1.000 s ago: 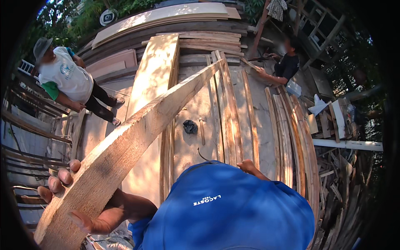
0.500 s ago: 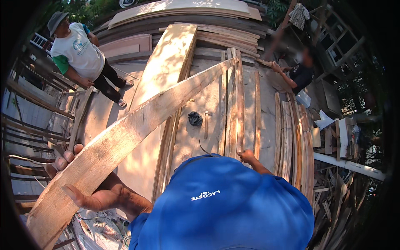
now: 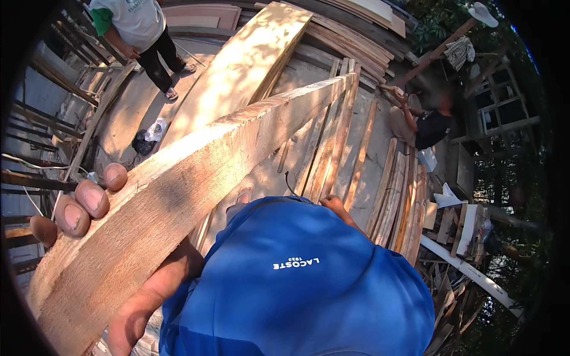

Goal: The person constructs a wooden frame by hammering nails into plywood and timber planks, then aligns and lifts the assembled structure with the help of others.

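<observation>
A long, rough wooden board (image 3: 178,178) slants from the lower left up to the upper middle, its near end close to me and its top edge in sun. My left hand (image 3: 83,204) grips that near end, fingertips over the far edge and thumb low on the near side. Just beyond my blue shirt (image 3: 303,279), my right hand (image 3: 335,206) looks curled closed; what its fingers hold, if anything, is hidden. Several narrow wooden strips (image 3: 332,151) lie on the ground beyond it. The board's far tip appears over their far ends.
A broad stack of planks (image 3: 261,41) lies behind the board. More strips (image 3: 398,196) rest at the right, near a white pipe (image 3: 469,279). One person (image 3: 133,26) stands at the far left; another (image 3: 424,121) sits at the far right, holding wood. Plastic bags (image 3: 148,136) lie on the ground.
The board's near end has come up closer and turned, so its top edge now shows. My left fingers have wrapped over that edge. The view has shifted, with the standing person's head now out of frame.
</observation>
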Demonstrator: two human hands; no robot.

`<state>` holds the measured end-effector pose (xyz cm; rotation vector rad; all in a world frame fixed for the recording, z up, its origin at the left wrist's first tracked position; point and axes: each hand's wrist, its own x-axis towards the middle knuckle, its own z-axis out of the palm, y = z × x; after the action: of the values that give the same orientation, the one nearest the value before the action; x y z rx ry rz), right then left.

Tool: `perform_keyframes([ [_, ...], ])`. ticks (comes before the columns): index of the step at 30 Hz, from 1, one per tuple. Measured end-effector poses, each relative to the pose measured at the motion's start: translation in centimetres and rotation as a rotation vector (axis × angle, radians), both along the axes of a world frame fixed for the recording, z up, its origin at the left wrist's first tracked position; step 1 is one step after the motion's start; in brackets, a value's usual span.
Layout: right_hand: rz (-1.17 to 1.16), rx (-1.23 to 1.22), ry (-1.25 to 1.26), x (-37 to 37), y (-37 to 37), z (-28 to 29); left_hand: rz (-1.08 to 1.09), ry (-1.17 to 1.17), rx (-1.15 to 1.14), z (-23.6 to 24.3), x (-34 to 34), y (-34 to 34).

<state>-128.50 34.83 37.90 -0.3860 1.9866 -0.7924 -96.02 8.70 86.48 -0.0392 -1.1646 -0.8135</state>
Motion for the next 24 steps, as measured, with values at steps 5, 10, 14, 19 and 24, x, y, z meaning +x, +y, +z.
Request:
perform_keyframes([
  [5, -0.033, 0.064, 0.066, 0.1, 4.8, -1.0, -0.283, 0.117, -0.023, -0.1, 0.0, -1.1],
  [10, -0.039, 0.089, 0.060, 1.0, 6.6, -2.4, -0.271, 0.181, -0.060, 0.2, 0.0, -0.3],
  [14, 0.259, 0.116, 0.279, 0.5, 9.6, -5.6, 0.156, 0.176, 0.168, 0.7, -0.6, 0.3],
  [19, -0.080, 0.136, 0.041, 2.5, 8.5, -5.2, 0.063, 0.208, 0.122, 0.7, -0.1, -0.8],
  [24, 0.036, 0.169, 0.195, 2.2, 11.8, -8.0, 0.225, 0.102, 0.117, 1.3, -0.9, 0.0],
])
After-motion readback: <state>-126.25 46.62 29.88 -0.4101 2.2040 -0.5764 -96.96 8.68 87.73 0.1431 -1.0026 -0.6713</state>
